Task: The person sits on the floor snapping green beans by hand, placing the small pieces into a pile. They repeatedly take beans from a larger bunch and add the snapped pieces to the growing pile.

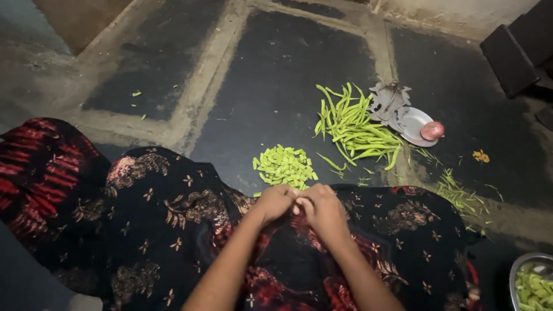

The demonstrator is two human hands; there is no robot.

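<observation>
Nearest to us, our left hand (275, 201) and right hand (322, 208) meet fingertip to fingertip over our lap, on the dark flowered cloth (173, 230). The fingers of both are curled tight together, pinching something too small and hidden for us to name; we cannot tell what it is.

At four o'clock, at the frame's corner, a steel bowl (518, 266) holds cut green pieces.

Just beyond our knuckles, at twelve o'clock, lies a heap of chopped bean pieces (284, 166) on the dark floor. At two o'clock from our hands sit the stringy green trimmings (461, 197).

Farther out, toward one o'clock, a pile of whole green beans (354, 128) lies just beside a metal plate (410, 122), with a reddish onion (432, 131) on its rim.
</observation>
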